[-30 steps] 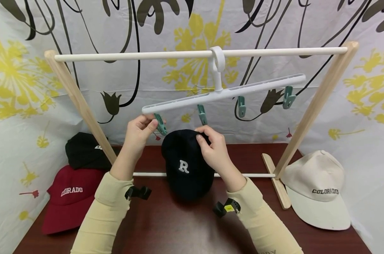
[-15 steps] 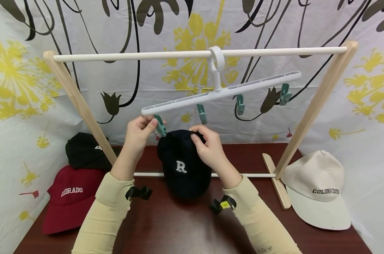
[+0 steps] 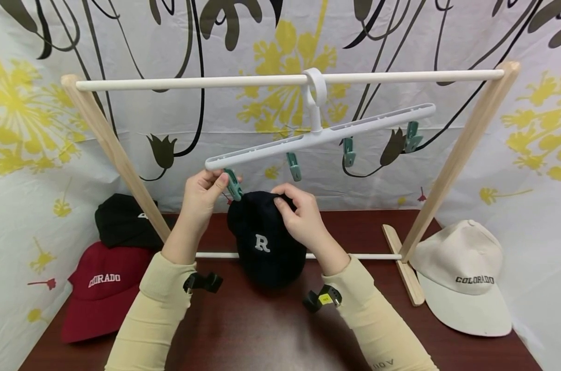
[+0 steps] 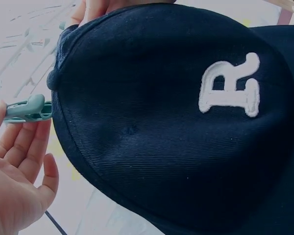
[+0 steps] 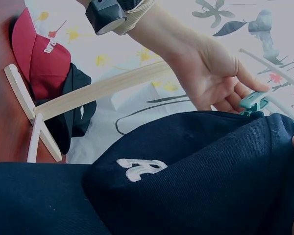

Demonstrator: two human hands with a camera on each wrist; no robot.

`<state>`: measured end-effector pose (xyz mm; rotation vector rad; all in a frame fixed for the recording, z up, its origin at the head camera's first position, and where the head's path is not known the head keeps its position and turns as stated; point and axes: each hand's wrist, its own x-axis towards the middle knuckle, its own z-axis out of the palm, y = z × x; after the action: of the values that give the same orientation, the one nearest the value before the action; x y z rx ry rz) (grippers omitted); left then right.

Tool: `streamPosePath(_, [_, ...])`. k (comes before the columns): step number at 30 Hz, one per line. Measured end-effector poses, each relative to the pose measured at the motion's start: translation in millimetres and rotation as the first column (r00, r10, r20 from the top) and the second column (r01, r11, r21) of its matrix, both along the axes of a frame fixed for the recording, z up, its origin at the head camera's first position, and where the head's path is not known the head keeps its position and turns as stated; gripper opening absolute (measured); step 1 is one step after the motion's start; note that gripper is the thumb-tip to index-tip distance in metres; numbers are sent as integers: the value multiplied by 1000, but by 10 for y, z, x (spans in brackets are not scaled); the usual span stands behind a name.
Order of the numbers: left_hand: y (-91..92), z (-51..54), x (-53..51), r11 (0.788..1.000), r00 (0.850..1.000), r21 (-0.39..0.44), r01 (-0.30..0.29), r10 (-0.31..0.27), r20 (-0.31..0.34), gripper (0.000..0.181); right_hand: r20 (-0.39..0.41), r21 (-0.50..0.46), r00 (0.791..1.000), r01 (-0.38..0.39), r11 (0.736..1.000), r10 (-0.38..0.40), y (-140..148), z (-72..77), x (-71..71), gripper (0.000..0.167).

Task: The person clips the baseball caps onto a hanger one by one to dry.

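A navy cap (image 3: 272, 242) with a white R hangs below the left half of a white hanger (image 3: 322, 137). My left hand (image 3: 200, 198) pinches the leftmost green clip (image 3: 234, 184), whose lower tip meets the cap's top left edge. In the left wrist view that clip (image 4: 29, 108) touches the cap's edge (image 4: 137, 122). With thumb and fingers, my right hand (image 3: 301, 216) pinches the cap's top edge. The right wrist view has the clip (image 5: 254, 102) at the cap's rim (image 5: 220, 166); whether its jaws grip the fabric, I cannot tell.
The hanger hooks over the white rod (image 3: 192, 82) of a wooden rack. Other green clips, one of them (image 3: 293, 166) near the cap, hang from it. A red cap (image 3: 104, 293) and a black cap (image 3: 122, 221) lie left, a cream cap (image 3: 461, 263) right.
The cap and my right hand have shifted left, bringing the cap's top left edge against the clip. The hanger's right end has swung slightly left; my left hand has barely moved.
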<state>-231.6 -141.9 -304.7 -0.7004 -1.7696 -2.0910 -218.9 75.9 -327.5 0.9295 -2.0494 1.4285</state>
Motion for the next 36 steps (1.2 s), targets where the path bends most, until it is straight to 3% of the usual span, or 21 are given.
streamPosePath(5, [7, -7, -8, 1000, 1000, 4, -2, 2, -11, 13, -26, 19, 1000, 12, 1000, -11, -4, 5, 1, 14])
streamPosePath(14, [21, -17, -3, 1000, 999, -2, 9, -9, -46, 33, -39, -16, 998, 46, 999, -46, -65, 34, -10, 13])
streamPosePath(24, [30, -5, 11, 1000, 999, -8, 3, -4, -40, 13, -106, -93, 986, 119, 988, -129, -165, 19, -23, 14])
streamPosePath(32, [46, -2, 17, 1000, 999, -4, -5, 5, -35, 41, -131, -179, 971, 173, 968, -198, -245, 16, 2, 13])
streamPosePath(36, [31, -21, 18, 1000, 1000, -15, -10, 10, -4, 19, -124, -178, 972, 175, 968, -199, -249, -4, 10, 13])
